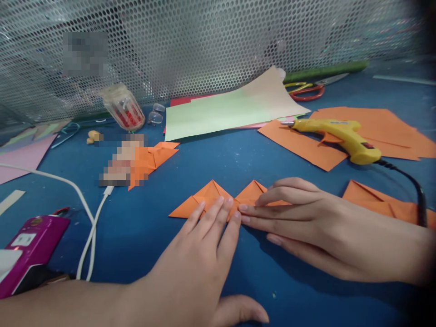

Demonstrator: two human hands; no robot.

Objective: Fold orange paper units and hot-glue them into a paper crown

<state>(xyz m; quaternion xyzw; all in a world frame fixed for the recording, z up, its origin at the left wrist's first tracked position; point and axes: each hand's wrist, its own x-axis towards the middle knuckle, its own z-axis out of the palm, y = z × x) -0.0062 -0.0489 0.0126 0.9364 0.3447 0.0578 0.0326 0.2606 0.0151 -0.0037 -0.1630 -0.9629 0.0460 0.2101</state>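
Observation:
A folded orange paper piece (pixel 206 197) with two peaked points lies flat on the blue table (pixel 143 227). My left hand (pixel 200 268) lies flat on its near edge, fingers stretched out and pressing the paper down. My right hand (pixel 306 222) reaches in from the right, fingers extended and held together, fingertips pressing on the paper's right peak beside the left fingertips. Neither hand grips anything.
A yellow glue gun (pixel 344 138) rests on orange sheets (pixel 374 129) at the right, its black cord trailing forward. Another folded orange piece (pixel 381 202) lies behind my right wrist. Pale green paper (pixel 231 109), scissors (pixel 306 91), a jar (pixel 124 106), white cable (pixel 91 222) and a magenta device (pixel 29 252) surround.

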